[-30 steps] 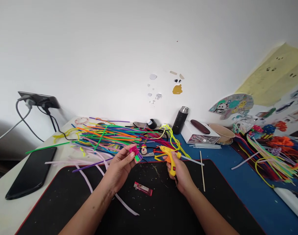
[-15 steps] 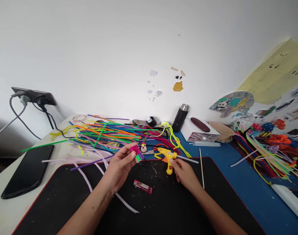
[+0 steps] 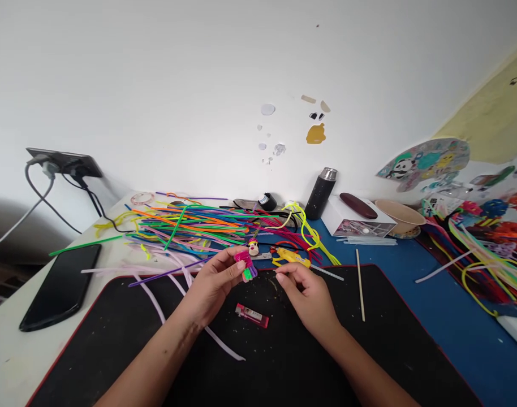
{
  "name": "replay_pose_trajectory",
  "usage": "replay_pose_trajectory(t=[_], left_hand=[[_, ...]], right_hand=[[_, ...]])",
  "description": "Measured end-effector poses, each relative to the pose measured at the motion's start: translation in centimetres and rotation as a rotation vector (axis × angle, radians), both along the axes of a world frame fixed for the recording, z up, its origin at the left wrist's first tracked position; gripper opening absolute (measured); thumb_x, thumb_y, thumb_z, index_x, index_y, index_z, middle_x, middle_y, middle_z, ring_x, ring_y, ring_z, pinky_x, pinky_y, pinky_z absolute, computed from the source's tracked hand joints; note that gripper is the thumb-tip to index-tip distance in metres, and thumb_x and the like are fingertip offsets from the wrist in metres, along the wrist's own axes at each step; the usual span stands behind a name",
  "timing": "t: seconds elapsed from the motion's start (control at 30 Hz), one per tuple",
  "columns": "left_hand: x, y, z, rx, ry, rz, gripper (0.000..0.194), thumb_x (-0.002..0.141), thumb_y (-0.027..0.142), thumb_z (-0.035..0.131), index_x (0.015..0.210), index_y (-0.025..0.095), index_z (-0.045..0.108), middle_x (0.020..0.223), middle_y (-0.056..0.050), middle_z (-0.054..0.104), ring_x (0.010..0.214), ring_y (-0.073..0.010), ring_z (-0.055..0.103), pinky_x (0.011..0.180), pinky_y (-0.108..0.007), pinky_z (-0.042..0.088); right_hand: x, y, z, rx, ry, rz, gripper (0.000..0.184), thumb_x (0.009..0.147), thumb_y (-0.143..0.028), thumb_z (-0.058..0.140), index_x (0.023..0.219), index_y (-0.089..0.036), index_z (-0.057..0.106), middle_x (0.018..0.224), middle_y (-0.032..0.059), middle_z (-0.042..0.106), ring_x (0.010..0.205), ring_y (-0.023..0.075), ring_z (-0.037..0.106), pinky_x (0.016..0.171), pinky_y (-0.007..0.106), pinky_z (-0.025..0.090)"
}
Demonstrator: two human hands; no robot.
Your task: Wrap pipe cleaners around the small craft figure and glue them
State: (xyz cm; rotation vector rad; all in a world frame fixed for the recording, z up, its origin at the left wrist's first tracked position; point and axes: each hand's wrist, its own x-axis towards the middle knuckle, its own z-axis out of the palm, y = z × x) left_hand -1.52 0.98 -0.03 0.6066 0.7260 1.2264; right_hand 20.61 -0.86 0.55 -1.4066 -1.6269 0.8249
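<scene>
My left hand point(image 3: 218, 282) pinches a small fuzzy pipe-cleaner piece point(image 3: 247, 267) in pink, purple and green between thumb and fingers. Just to its right is my right hand point(image 3: 307, 294), thumb and forefinger brought together; whatever may be between the tips is too small to make out. Behind the right hand lies a yellow hot glue gun point(image 3: 293, 258) with a clear glue stick out of its back, its handle hidden by the hand. A small doll head with a pink-and-yellow cap point(image 3: 253, 246) sits beyond the left fingertips. Below both hands a pink lighter point(image 3: 252, 315) rests on the black mat point(image 3: 224, 379).
Bundled colourful pipe cleaners point(image 3: 199, 222) spread along the wall side. Pale lilac strips point(image 3: 222, 346) run across the mat's left. A phone point(image 3: 61, 288) lies at left, a wooden stick point(image 3: 360, 285) at right. Farther back stand a black flask point(image 3: 322, 194) and a white box point(image 3: 360, 217).
My right hand has let go of the glue gun, which now lies on the table, and has moved left toward the pipe-cleaner piece. The view has shifted slightly.
</scene>
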Motion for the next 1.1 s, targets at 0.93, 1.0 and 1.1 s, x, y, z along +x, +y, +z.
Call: replay_pose_trajectory(t=[0.93,1.0,1.1], left_hand=[[0.1,0.1,0.1,-0.056,0.168,-0.107,0.043,0.061,0.032,0.104,0.099,0.023,0.087,0.094,-0.003,0.076,0.089,-0.0175,0.063,0.079,-0.025,0.048],[0.1,0.1,0.0,-0.053,0.169,-0.110,0.042,0.062,0.031,0.104,0.100,0.023,0.087,0.093,-0.003,0.076,0.088,-0.0172,0.062,0.078,-0.025,0.048],[0.0,0.1,-0.1,-0.048,0.163,-0.117,0.042,0.062,0.031,0.104,0.100,0.024,0.087,0.091,-0.002,0.075,0.087,-0.0171,0.062,0.078,-0.025,0.048]], right_hand=[[-2.5,0.7,-0.5,0.187,-0.114,0.164,0.011,0.099,-0.026,0.064,0.100,-0.024,0.074,0.058,-0.0085,0.044,0.051,0.0109,0.043,0.053,0.024,0.033],[-2.5,0.7,-0.6,0.196,-0.132,0.170,0.011,0.100,-0.026,0.064,0.100,-0.024,0.074,0.059,-0.0084,0.044,0.051,0.0109,0.044,0.054,0.024,0.033],[-2.5,0.6,-0.7,0.202,-0.142,0.178,0.012,0.100,-0.026,0.063,0.101,-0.023,0.075,0.059,-0.0086,0.043,0.051,0.0110,0.043,0.054,0.024,0.033]])
